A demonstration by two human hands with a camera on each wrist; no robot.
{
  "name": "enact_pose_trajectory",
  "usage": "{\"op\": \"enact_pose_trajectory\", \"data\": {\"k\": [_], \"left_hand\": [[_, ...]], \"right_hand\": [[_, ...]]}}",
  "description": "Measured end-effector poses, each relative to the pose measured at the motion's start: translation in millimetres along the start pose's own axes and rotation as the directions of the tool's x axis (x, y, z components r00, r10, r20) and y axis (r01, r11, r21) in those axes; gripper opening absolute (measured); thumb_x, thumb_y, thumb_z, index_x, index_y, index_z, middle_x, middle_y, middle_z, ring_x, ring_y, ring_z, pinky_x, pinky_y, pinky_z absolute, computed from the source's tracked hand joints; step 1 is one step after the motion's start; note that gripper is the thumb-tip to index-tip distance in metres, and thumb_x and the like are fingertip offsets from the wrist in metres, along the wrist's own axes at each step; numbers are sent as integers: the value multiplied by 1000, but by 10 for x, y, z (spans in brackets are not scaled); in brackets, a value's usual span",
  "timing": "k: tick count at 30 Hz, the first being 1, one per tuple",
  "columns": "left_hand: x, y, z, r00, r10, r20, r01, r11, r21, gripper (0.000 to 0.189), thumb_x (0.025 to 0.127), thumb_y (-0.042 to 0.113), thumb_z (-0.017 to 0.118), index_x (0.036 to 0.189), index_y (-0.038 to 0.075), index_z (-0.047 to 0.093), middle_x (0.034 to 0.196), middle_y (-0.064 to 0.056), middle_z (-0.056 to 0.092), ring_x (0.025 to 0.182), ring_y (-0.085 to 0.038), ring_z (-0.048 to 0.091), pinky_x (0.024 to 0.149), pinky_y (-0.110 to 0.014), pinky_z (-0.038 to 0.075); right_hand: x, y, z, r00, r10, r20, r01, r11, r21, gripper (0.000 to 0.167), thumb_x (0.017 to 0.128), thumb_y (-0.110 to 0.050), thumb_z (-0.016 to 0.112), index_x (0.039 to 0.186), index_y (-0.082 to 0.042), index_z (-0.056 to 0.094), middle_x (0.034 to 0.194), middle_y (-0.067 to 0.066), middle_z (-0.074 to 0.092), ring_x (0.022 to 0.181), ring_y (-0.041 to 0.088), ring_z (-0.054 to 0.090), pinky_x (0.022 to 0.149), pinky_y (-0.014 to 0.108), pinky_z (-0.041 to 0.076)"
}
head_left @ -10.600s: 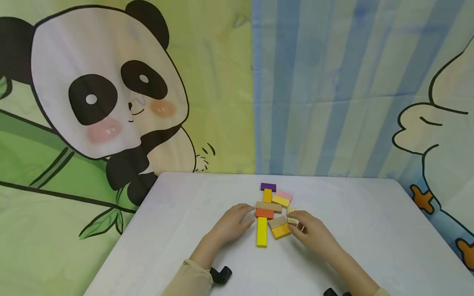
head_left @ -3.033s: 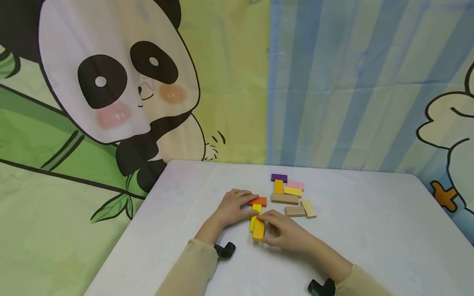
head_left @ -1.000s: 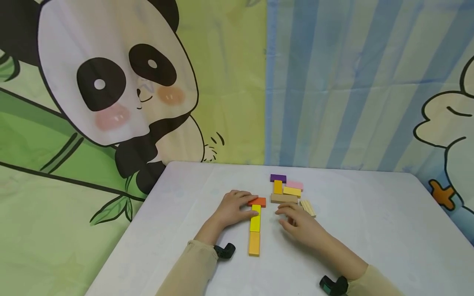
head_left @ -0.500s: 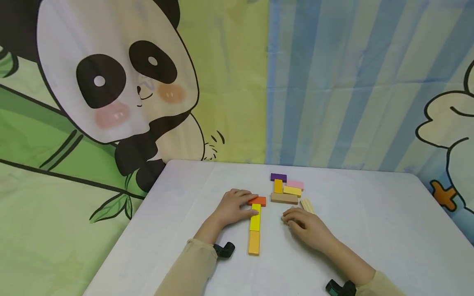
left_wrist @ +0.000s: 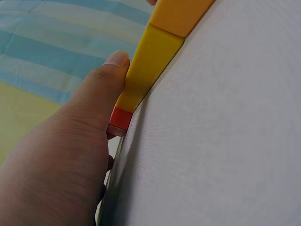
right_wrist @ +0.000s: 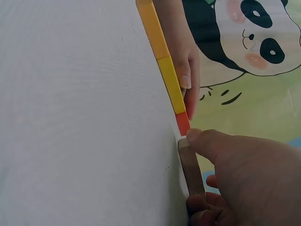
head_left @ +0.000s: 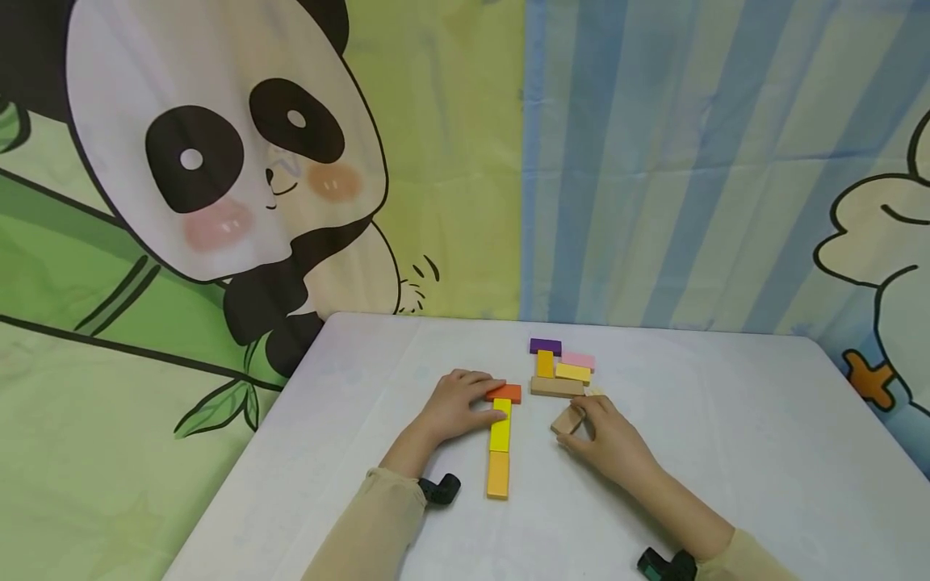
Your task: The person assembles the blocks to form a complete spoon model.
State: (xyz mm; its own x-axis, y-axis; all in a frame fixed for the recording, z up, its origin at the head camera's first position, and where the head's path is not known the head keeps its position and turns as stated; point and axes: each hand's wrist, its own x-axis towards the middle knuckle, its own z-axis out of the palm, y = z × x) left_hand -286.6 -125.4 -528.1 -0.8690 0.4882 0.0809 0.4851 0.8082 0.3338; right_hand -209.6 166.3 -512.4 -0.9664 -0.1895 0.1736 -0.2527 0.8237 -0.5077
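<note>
The orange block (head_left: 497, 475) lies end to end with the yellow block (head_left: 500, 436), on its near side. Left of the yellow block, the left hand (head_left: 452, 409) has thumb and fingers apart, thumb touching it. Well right of it, the right hand (head_left: 613, 442) pinches the tan block (head_left: 567, 420) between thumb and fingers. A left finger rests on the red block (head_left: 512, 393), crosswise at the yellow block's far end. Beyond it, rightward, lie the plank (head_left: 556, 388), cream block (head_left: 573, 374), amber block (head_left: 545, 365), pink block (head_left: 579, 361) and purple block (head_left: 546, 347).
</note>
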Motion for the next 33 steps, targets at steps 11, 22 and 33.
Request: {"op": "enact_pose_trajectory", "data": {"k": [11,22,33], "left_hand": [[-2,-4,-18,1000,13,-14,-12,1000,20,65,86,75,51,144,46,46,146,8,52,136,-24,42,115,-51,31],[8,6,5,1000,16,-20,-15,999,43,65,86,76,50,144,46,46,145,9,53,135,-24,43,115,-50,32],[4,2,-8,1000,20,-18,-20,999,46,66,86,76,49,144,47,45,146,9,52,136,-23,43,115,-51,33]], "right_hand": [[19,2,5,999,-46,0,46,999,-1,51,84,-34,78,126,-10,62,128,9,60,116,30,61,98,51,52],[109,-83,-99,955,-240,176,193,950,246,64,84,-39,78,140,-17,56,126,-4,52,80,12,52,63,18,46],[133,-359,30,825,-482,295,335,838,430,61,89,-43,72,140,-15,53,123,-6,47,74,12,53,63,19,49]]}}
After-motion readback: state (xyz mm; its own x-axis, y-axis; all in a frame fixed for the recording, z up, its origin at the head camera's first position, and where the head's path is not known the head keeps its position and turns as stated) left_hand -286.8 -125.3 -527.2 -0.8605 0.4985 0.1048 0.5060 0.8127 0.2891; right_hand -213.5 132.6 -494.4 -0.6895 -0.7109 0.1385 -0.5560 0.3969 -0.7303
